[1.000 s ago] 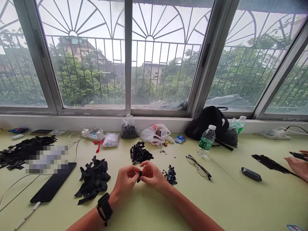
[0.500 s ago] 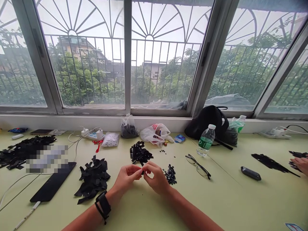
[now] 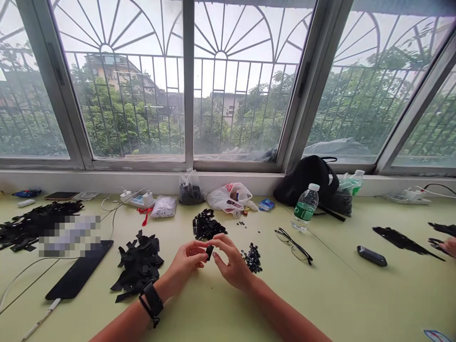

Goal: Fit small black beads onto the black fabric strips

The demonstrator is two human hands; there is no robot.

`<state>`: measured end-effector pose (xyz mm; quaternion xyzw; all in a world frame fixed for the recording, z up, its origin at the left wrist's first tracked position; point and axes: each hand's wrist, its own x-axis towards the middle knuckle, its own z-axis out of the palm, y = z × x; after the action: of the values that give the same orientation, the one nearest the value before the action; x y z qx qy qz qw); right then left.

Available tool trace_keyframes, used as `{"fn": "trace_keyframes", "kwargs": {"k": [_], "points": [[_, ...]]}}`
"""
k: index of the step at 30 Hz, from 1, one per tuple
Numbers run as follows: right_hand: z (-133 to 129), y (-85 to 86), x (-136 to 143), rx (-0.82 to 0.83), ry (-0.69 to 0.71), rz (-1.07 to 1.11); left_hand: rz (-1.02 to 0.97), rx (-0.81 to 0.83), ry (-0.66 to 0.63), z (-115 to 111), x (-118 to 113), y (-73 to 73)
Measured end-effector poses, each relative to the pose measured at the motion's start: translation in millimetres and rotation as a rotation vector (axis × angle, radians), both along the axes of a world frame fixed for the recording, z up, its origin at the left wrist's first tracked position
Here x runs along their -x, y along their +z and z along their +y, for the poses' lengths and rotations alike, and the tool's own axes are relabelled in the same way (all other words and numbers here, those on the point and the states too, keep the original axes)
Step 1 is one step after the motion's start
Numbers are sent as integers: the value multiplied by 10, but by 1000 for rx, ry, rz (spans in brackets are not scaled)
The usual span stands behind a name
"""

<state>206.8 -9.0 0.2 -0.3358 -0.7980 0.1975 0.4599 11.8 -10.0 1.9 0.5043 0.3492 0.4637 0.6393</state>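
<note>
A short black strip (image 3: 209, 252), folded or curved, is held up between my two hands above the table. My left hand (image 3: 185, 262) pinches it between thumb and fingers, a black watch band on the wrist. My right hand (image 3: 233, 264) has its index finger over the strip's top and its thumb at the right side. Just beyond my hands lies a pile of black strips (image 3: 206, 224). To the right of my right hand is a heap of small dark rings (image 3: 252, 258). A larger pile of black strips (image 3: 138, 263) lies left of my left wrist.
A phone (image 3: 80, 270) with a cable lies left. Further left is another heap of black strips (image 3: 42, 218). Glasses (image 3: 294, 246), a water bottle (image 3: 305, 209) and a dark case (image 3: 371, 255) are right. Plastic bags (image 3: 231, 199) line the windowsill. Another person's hand (image 3: 449, 247) shows at the right edge.
My fingers have shifted around the black strip, and more of it shows between them. The other person's hand has drawn back toward the right edge.
</note>
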Motion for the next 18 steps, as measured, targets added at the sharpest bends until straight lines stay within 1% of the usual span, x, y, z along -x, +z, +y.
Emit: {"fn": "trace_keyframes", "kwargs": {"k": [4, 7, 9, 11, 14, 18], "points": [[24, -10, 20, 275, 118, 114, -9, -5, -48, -19, -24, -20], [75, -74, 31, 416, 195, 189, 29, -67, -23, -24, -24, -19], [108, -107, 25, 458, 228, 261, 56, -90, 8, -17, -16, -10], [132, -117, 11, 484, 230, 312, 78, -97, 20, -5, -9, -1], [148, -103, -8, 502, 201, 329, 104, -117, 15, 21, -10, -3], [133, -61, -8, 507, 204, 374, 127, -146, 51, 62, -20, -41]]}}
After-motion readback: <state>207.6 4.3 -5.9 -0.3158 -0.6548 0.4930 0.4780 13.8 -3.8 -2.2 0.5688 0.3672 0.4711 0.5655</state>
